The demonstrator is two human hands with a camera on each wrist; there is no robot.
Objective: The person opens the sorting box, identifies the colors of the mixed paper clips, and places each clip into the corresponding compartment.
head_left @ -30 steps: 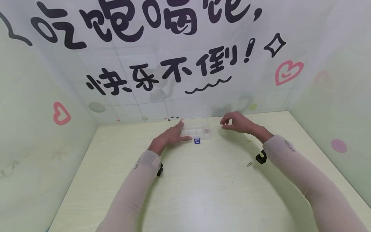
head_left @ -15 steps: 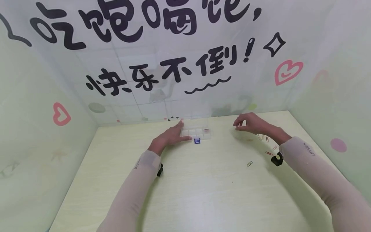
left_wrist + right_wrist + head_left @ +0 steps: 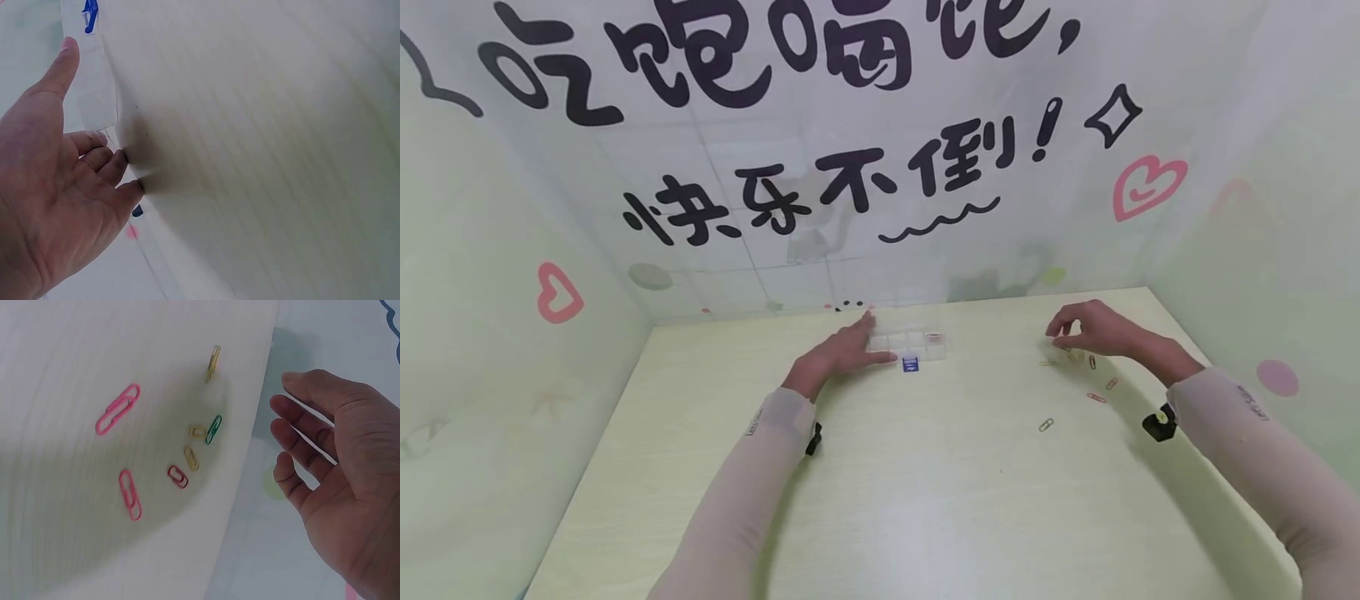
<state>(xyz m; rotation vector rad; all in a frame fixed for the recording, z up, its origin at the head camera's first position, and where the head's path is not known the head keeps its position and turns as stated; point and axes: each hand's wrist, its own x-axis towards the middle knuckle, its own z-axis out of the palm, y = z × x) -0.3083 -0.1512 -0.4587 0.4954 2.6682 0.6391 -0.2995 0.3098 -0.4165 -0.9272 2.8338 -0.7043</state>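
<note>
My left hand (image 3: pixel 842 350) lies flat on the pale wooden table (image 3: pixel 925 500). Its thumb and fingertips touch the left end of a clear compartment box (image 3: pixel 910 342). In the left wrist view the thumb of that hand (image 3: pixel 56 187) stretches along the box (image 3: pixel 94 94). A small blue item (image 3: pixel 910 364) sits at the box's near edge, and a red bit (image 3: pixel 934 337) lies in a right-hand cell. My right hand (image 3: pixel 1086 329) hovers empty, fingers loosely bent, over several scattered paper clips (image 3: pixel 1090 362). In the right wrist view this hand (image 3: pixel 337 462) hangs beside pink (image 3: pixel 117 409), green (image 3: pixel 214 429) and yellow (image 3: pixel 213 362) clips.
One lone paper clip (image 3: pixel 1046 425) lies nearer me, right of centre. Printed walls close the table in at the back (image 3: pixel 880 250), left and right. Black camera mounts sit on both wrists (image 3: pixel 1159 422).
My right hand has moved rightward, away from the box, and now hangs over the paper clips. The left hand has stayed on the box.
</note>
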